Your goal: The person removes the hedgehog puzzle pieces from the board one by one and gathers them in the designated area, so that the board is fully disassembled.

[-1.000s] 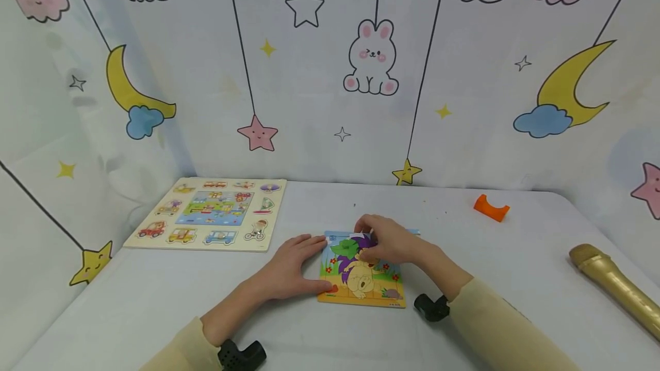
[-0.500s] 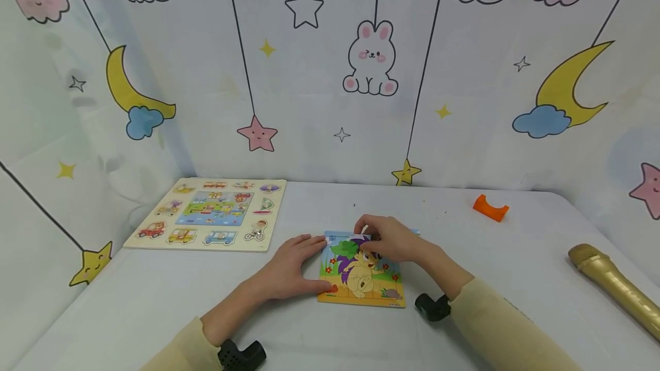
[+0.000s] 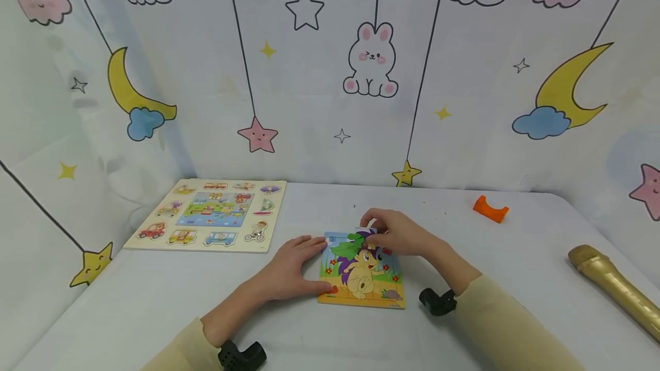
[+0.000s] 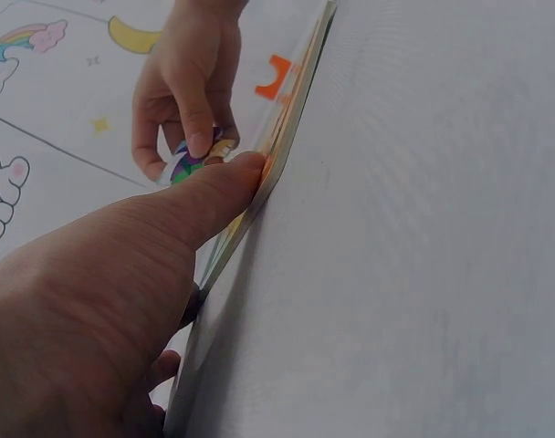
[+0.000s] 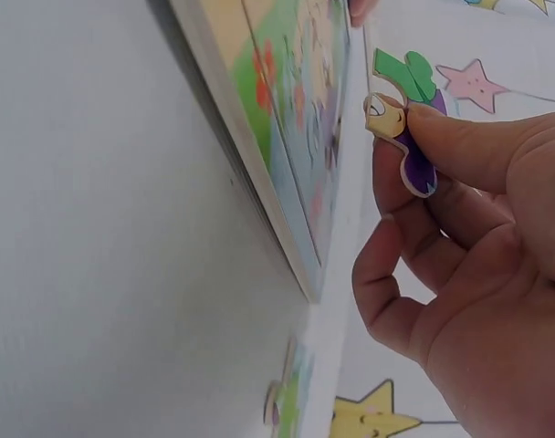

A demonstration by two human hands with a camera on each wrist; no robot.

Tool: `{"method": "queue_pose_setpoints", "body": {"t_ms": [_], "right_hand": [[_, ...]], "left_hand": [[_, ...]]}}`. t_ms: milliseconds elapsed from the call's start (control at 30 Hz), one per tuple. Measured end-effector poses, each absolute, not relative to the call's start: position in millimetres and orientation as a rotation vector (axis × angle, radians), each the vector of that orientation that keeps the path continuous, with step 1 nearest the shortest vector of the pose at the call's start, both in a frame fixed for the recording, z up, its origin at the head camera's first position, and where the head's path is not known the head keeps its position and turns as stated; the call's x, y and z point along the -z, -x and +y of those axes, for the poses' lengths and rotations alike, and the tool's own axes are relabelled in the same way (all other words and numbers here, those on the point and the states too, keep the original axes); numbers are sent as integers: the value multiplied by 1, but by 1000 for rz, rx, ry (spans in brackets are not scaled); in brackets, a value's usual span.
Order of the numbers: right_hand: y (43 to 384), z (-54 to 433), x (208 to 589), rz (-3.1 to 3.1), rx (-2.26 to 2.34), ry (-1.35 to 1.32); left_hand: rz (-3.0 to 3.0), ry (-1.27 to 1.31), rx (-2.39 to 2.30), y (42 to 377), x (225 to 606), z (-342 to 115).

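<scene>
A small square jigsaw puzzle (image 3: 361, 295) with a cartoon hedgehog picture lies on the white table. Along its left edge rests my left hand (image 3: 290, 269), fingers stretched toward the far corner and thumb on the near part of the border. In the left wrist view that thumb presses on the board's edge. My right hand (image 3: 399, 233) is over the far side of the board and pinches a puzzle piece (image 5: 418, 172), purple and green with part of a face, between thumb and fingers. The right wrist view shows this piece raised off the board.
Another puzzle piece (image 5: 291, 392) lies beyond the board's far right corner. A larger vehicle picture board (image 3: 273, 228) is at the back left. An orange curved piece (image 3: 490, 209) and a gold microphone (image 3: 613, 285) lie to the right. A patterned cloth (image 3: 319, 85) hangs behind.
My right hand has moved slightly back and to the right, lifting and tilting the pinched puzzle piece off the board. My left hand has stayed at the left edge.
</scene>
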State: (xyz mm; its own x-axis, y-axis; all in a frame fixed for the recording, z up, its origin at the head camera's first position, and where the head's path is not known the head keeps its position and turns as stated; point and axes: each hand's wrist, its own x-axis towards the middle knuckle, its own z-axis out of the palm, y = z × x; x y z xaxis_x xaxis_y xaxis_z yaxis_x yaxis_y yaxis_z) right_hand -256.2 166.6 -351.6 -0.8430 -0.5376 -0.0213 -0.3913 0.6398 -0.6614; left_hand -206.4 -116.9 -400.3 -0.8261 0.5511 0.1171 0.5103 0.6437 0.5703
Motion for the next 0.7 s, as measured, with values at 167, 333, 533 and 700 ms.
{"method": "queue_pose_setpoints", "body": {"t_ms": [167,333,533,700], "right_hand": [[258,179,347,2678,1016,749],[258,196,343,2703,1040,715],[257,218,345,2704,1062,685],[255,239,347,2702,1082,653]], "left_hand": [[2797,-920,-924,207,401,-118],[2794,-933,-921,207,401,-118],[2790,-915,-915,206,402,-118],[2791,-911,-902,206,402,-117]]}}
